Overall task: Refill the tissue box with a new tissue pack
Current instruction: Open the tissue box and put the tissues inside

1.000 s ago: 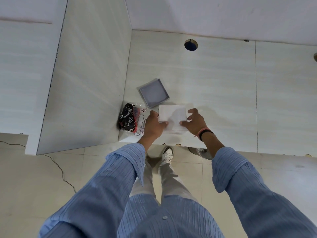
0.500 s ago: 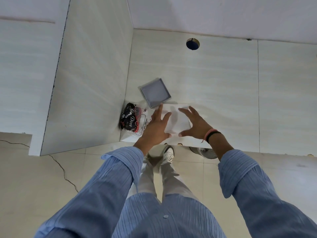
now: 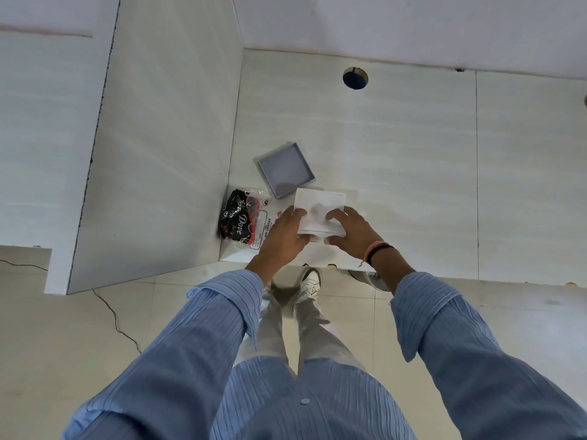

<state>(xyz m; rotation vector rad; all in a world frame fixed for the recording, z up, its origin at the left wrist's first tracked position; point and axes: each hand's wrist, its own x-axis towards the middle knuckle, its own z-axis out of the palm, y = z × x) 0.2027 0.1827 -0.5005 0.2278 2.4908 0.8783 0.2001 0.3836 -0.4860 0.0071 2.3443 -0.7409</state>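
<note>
A white stack of tissues [image 3: 319,208] is tilted up off the pale counter [image 3: 397,160], its far edge raised. My left hand [image 3: 284,236] grips its left near corner and my right hand [image 3: 351,230] holds its right near side. Just beyond the stack lies a square grey tissue box part [image 3: 285,169], open side up and apart from my hands. A crumpled black and clear Dove wrapper [image 3: 243,222] lies left of my left hand, against the side wall.
A side wall panel [image 3: 158,147] closes the counter on the left. A round hole [image 3: 355,78] is cut in the counter near the back wall. The counter's front edge runs under my wrists; the tiled floor and my shoes are below.
My hands went from flat and spread over the stack to gripping it, and its far edge has lifted toward the grey box part.
</note>
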